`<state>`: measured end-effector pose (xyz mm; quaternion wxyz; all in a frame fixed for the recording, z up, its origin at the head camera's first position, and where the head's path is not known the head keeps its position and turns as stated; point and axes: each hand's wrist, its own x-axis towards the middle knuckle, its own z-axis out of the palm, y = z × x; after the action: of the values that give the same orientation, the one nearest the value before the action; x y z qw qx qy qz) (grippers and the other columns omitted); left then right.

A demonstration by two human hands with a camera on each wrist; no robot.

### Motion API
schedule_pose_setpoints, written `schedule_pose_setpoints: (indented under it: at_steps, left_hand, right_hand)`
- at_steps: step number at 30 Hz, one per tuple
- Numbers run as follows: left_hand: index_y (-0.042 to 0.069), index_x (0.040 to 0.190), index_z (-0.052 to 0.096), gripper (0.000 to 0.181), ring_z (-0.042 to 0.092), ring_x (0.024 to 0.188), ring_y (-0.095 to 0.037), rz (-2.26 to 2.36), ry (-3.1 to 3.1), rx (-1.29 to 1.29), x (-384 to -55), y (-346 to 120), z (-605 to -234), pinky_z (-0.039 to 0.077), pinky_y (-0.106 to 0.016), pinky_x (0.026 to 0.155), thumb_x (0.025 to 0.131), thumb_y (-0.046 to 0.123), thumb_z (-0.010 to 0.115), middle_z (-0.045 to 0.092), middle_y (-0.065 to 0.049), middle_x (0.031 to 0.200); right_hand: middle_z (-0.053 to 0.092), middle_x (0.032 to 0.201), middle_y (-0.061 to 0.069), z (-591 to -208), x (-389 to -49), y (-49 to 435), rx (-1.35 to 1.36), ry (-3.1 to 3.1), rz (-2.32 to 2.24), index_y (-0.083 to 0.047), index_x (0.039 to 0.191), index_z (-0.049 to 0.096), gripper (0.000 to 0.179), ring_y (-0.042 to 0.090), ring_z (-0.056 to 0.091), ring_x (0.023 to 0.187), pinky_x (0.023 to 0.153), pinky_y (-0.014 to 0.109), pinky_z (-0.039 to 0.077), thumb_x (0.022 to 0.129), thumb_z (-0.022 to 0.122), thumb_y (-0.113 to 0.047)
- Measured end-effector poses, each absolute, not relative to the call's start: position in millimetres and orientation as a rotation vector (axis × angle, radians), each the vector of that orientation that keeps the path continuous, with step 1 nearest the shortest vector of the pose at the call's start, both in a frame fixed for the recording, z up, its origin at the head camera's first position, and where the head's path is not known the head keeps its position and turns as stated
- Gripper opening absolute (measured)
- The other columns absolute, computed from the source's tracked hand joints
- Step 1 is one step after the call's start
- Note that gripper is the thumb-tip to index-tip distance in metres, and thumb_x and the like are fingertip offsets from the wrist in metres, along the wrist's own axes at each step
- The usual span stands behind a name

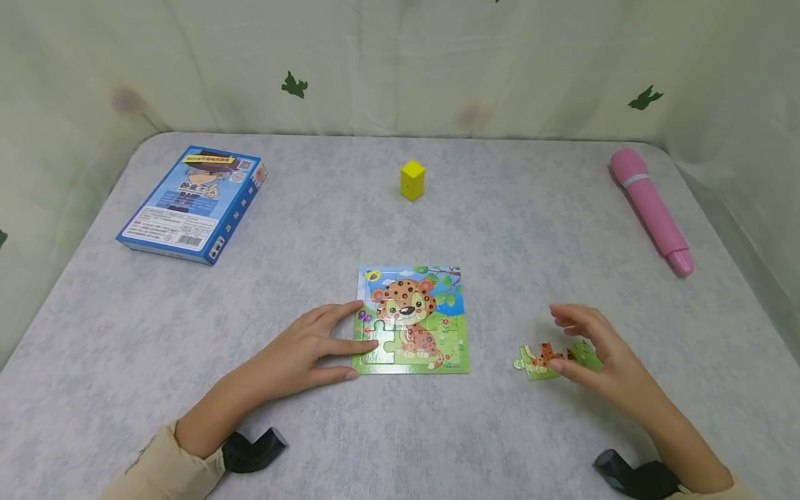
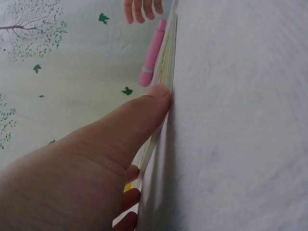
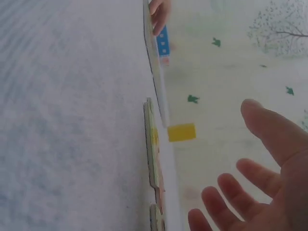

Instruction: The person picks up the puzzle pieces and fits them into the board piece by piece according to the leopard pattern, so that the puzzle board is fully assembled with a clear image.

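Observation:
A jigsaw puzzle (image 1: 431, 323) with a cartoon leopard lies flat in its frame near the table's middle. Pale backing shows in its lower left corner. My left hand (image 1: 300, 354) rests at the puzzle's left side, fingers spread and fairly straight, with one fingertip over that pale gap. In the left wrist view, the thumb (image 2: 139, 113) touches the board's edge. To the right, my right hand (image 1: 609, 371) hovers over loose puzzle pieces (image 1: 540, 362), partly covering them. Its thumb and fingers stand apart with nothing between them, as the right wrist view confirms beside the pieces (image 3: 151, 144).
A blue box (image 1: 187, 201) lies at the back left. At the back centre stands a yellow block (image 1: 412, 181). A pink microphone-shaped object (image 1: 653, 212) lies at the right, near the table's edge. Pale curtain (image 1: 400, 69) hangs behind the table.

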<state>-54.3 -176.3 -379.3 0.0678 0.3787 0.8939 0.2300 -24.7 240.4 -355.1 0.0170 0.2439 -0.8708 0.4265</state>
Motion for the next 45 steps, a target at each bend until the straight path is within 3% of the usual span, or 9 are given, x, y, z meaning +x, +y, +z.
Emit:
schedule_pose_setpoints:
  at_steps: [9, 15, 21, 28, 38, 45]
  left_hand:
    - [0.038, 0.121, 0.056, 0.041, 0.025, 0.127, -0.03, 0.691, 2.692, 1.105, -54.1, -175.9, -378.8, 0.024, -0.052, 0.097, 0.082, 0.05, 0.058, 0.022, -0.003, 0.146]
    - [0.037, 0.12, 0.057, 0.04, 0.025, 0.127, -0.03, 0.711, 2.694, 1.107, -53.9, -175.4, -379.7, 0.025, -0.052, 0.097, 0.082, 0.049, 0.059, 0.022, -0.004, 0.145]
    - [0.037, 0.12, 0.057, 0.04, 0.025, 0.127, -0.03, 0.713, 2.688, 1.105, -54.0, -175.6, -379.4, 0.025, -0.053, 0.097, 0.082, 0.049, 0.058, 0.022, -0.004, 0.146]
    - [0.037, 0.12, 0.057, 0.04, 0.026, 0.127, -0.029, 0.724, 2.689, 1.11, -53.6, -175.5, -379.1, 0.025, -0.052, 0.097, 0.082, 0.048, 0.06, 0.022, -0.004, 0.146]
    - [0.033, 0.119, 0.059, 0.041, 0.027, 0.126, -0.027, 0.67, 2.754, 1.189, -51.5, -172.8, -377.6, 0.026, -0.049, 0.097, 0.08, 0.044, 0.063, 0.029, -0.004, 0.143]
    - [0.014, 0.124, 0.056, 0.049, 0.029, 0.127, -0.023, 0.64, 2.717, 1.324, -46.2, -164.8, -374.2, 0.024, -0.042, 0.102, 0.084, 0.043, 0.059, 0.037, -0.001, 0.139]
  right_hand:
    - [0.045, 0.121, 0.004, -368.8, -28.2, 249.0, 0.775, -2.9, 1.262, -0.009, 0.131, 0.042, 0.069, 0.011, 0.044, 0.098, 0.081, 0.012, 0.036, 0.071, 0.076, -0.01]
    - [0.046, 0.124, 0.0, -372.6, -27.0, 253.2, 0.8, -3.023, 1.123, -0.012, 0.13, 0.046, 0.063, 0.008, 0.043, 0.105, 0.085, 0.009, 0.032, 0.075, 0.073, -0.023]
    - [0.048, 0.114, -0.004, -375.0, -27.0, 252.5, 0.874, -3.011, 1.008, -0.017, 0.125, 0.054, 0.052, 0.009, 0.043, 0.098, 0.073, 0.022, 0.044, 0.076, 0.072, -0.017]
    - [0.045, 0.104, -0.006, -374.8, -25.5, 242.4, 0.873, -2.918, 1.032, -0.015, 0.12, 0.059, 0.048, 0.009, 0.037, 0.083, 0.057, 0.019, 0.04, 0.074, 0.073, -0.012]
    - [0.045, 0.102, -0.006, -353.5, -29.1, 201.8, 0.968, -2.73, 1.084, -0.015, 0.119, 0.059, 0.054, 0.009, 0.037, 0.09, 0.068, 0.022, 0.037, 0.068, 0.077, -0.006]
    - [0.042, 0.103, -0.005, -352.9, -41.5, 158.3, 1.109, -2.672, 1.228, -0.014, 0.123, 0.056, 0.05, 0.01, 0.037, 0.088, 0.065, 0.025, 0.038, 0.076, 0.072, -0.013]
